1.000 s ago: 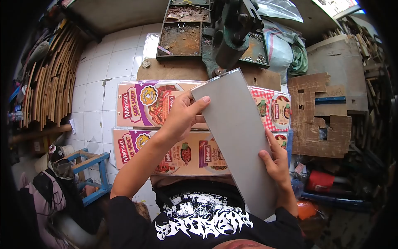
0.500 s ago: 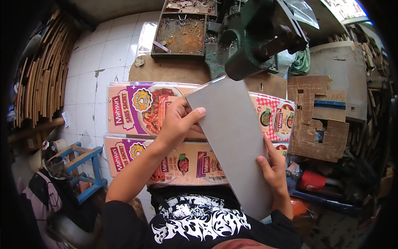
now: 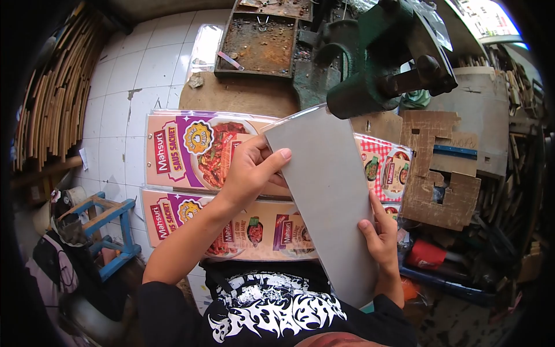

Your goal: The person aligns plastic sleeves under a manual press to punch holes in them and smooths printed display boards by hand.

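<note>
A long grey panel [image 3: 329, 199] with a clear plastic edge lies slanted across the middle, its far end right under the head of a green machine [image 3: 361, 95]. My left hand [image 3: 257, 165] grips its left edge, thumb on top and fingers curled beneath. Along the right edge, my right hand [image 3: 381, 234] holds the panel with the thumb over its face; part of the fingers is hidden. Under the panel lie two rows of printed sauce signs, an upper sign [image 3: 173, 153] and a lower sign [image 3: 185, 222], both partly covered.
A rusty metal tray [image 3: 260, 43] with small parts stands beside the machine on a wooden board [image 3: 237, 98]. Cut cardboard [image 3: 442, 173] is at the right, a blue stool [image 3: 115, 234] at the left. Stacked strips [image 3: 55, 98] lean at far left.
The view has shifted slightly, so the machine's head appears farther right. Both hands keep their hold on the panel, which has hardly moved relative to the signs.
</note>
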{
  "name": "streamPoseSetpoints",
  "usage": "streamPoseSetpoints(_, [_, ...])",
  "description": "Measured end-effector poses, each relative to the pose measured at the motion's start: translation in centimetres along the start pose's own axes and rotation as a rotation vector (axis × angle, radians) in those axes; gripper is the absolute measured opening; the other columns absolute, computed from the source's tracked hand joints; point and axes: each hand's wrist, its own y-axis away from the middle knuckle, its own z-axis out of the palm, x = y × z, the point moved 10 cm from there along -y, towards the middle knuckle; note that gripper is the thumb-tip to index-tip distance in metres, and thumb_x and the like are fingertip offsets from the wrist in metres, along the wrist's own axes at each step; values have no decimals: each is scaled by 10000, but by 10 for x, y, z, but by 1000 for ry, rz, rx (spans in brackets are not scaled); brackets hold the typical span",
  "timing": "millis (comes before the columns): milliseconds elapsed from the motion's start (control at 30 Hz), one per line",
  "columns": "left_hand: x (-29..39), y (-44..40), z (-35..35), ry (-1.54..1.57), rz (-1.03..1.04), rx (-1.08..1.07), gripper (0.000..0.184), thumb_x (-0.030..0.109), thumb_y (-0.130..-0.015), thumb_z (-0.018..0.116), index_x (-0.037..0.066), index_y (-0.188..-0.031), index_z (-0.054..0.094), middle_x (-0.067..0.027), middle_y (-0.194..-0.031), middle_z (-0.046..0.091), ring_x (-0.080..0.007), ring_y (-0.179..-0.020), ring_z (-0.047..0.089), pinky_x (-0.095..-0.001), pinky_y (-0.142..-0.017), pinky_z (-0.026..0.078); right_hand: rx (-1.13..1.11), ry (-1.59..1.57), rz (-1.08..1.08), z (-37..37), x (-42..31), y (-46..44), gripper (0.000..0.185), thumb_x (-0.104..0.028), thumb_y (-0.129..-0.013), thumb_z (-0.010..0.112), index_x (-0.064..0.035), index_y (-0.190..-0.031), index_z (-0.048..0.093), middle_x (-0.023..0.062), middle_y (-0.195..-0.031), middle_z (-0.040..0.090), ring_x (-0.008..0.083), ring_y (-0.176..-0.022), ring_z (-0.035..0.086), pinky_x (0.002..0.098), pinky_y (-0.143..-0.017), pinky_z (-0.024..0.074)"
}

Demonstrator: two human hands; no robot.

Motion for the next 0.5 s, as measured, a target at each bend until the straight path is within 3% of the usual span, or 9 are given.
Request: streamPoseSetpoints(500, [-1,-1,0,-13,-17,10,341,171,-967,570,-73,-1205,547,-160,-1025,672,-209,-885,700,-331,-706,626,7,-14,30,-1,11,1,593,-129,-876,672,46,-1402,460,7,-613,400,71,-545,359,240,-503,298])
